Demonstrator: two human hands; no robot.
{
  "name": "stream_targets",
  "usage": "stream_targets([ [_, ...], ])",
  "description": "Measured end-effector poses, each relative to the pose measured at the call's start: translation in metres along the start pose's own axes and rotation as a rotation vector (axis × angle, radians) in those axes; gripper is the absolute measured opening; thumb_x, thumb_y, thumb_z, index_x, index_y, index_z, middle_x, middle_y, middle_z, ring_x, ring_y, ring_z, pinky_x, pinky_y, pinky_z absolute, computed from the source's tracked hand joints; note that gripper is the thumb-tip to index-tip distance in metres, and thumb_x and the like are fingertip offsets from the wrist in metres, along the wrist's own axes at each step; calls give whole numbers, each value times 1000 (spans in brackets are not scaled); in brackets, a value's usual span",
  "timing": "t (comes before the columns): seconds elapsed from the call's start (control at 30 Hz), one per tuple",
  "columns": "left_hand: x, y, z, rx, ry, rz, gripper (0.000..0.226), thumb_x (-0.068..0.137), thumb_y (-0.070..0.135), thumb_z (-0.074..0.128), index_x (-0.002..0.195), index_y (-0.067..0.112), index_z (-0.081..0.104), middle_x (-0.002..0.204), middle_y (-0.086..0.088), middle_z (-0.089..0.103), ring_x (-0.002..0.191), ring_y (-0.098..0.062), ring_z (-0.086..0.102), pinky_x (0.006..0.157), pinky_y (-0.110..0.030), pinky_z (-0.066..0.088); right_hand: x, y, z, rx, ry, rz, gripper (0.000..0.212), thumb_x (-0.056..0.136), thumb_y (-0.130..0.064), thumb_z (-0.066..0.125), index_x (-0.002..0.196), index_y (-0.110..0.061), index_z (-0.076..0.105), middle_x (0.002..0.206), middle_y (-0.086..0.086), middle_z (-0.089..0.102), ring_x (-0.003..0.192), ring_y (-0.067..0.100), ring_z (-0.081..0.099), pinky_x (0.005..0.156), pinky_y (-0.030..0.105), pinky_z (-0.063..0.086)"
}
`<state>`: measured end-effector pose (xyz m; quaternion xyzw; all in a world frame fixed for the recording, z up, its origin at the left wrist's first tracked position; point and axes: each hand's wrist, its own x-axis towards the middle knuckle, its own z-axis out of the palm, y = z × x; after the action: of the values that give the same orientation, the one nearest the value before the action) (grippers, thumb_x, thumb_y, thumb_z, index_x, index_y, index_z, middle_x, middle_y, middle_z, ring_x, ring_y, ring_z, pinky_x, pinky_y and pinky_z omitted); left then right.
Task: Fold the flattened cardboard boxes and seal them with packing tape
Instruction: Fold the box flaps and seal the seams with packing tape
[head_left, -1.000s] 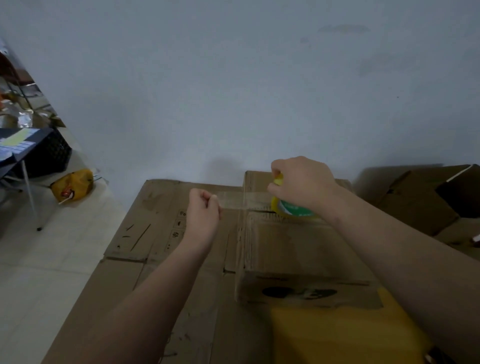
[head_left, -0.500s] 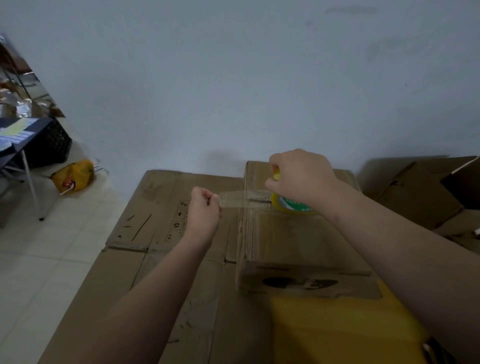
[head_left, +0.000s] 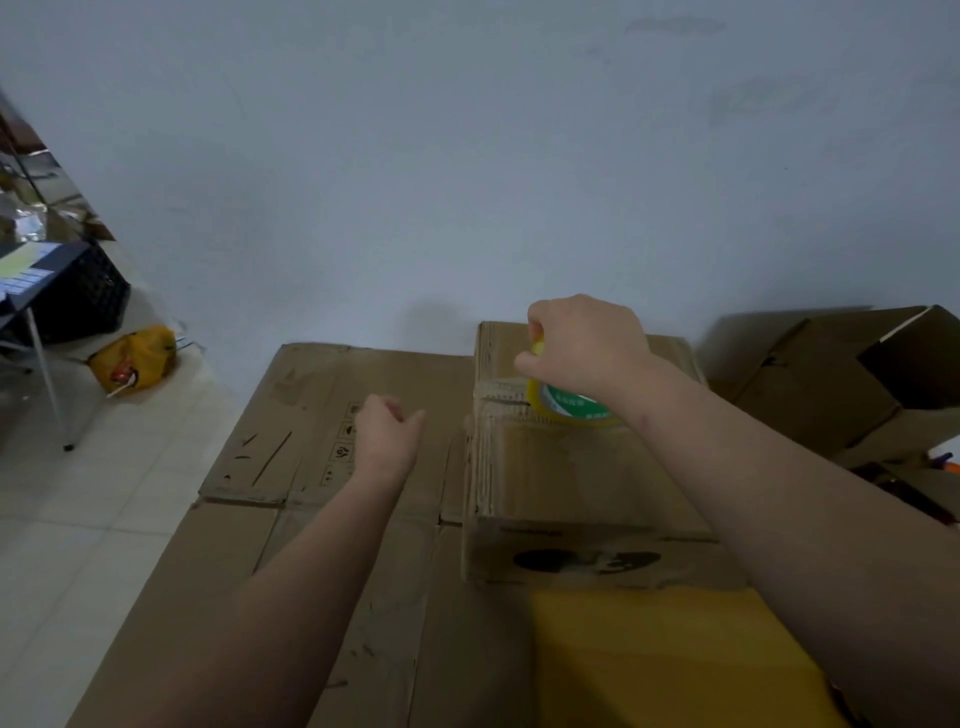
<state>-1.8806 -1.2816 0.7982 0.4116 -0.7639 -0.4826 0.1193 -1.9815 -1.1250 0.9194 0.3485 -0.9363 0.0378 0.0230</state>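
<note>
Hazards and blind spots, sealing step. Location: folded brown cardboard box (head_left: 571, 483) stands at the far right of the flattened brown cardboard sheet (head_left: 322, 415). Grip: right hand (head_left: 582, 348) holds, fingers curled over it from above, the yellow roll of clear packing tape with a green label (head_left: 571, 408), which rests on the box top over the flap seam, nearer the left edge than the right. Other side: left hand (head_left: 387, 431) hovers off the box's left edge, apart from it, fingers loosely curled; whether it pinches a tape end cannot be told. Likely faults: clear strip twisting or sticking to itself if slack; strip landing off the seam, leaving the flaps free to spring; the light box sliding on the sheet when the roll is pulled. Hidden or unclear: the strip itself, nearly invisible save a faint band at the box's left edge; most of the seam, under the right hand and forearm; dark print on the box front, blurred; yellow flat sheet (head_left: 675, 649) at the near edge, cut off by the frame.
</note>
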Motion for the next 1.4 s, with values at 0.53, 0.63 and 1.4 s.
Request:
stream_targets([
  [0.53,-14,40,13,33,-624,333,92,89,36,64,153,23,-1,145,6,36,122,-6,41,96,-18,40,-29,65,28,505,150,-84,65,87,-32,70,143,-26,37,135,1,42,121,17,44,89,20,31],
  [0.63,9,51,7,341,-605,460,100,84,46,66,153,25,-2,160,4,3,144,-9,12,111,-21,17,-25,68,36,691,173,-31,71,86,-24,72,146,-27,34,135,4,42,123,18,43,92,19,31],
  [1.4,51,40,2,599,-573,654,113,61,92,38,151,38,-4,157,19,15,145,-7,10,118,-49,-1,-15,104,-19,282,38,-155,38,81,-9,68,115,-25,66,108,0,50,97,21,53,79,33,42],
])
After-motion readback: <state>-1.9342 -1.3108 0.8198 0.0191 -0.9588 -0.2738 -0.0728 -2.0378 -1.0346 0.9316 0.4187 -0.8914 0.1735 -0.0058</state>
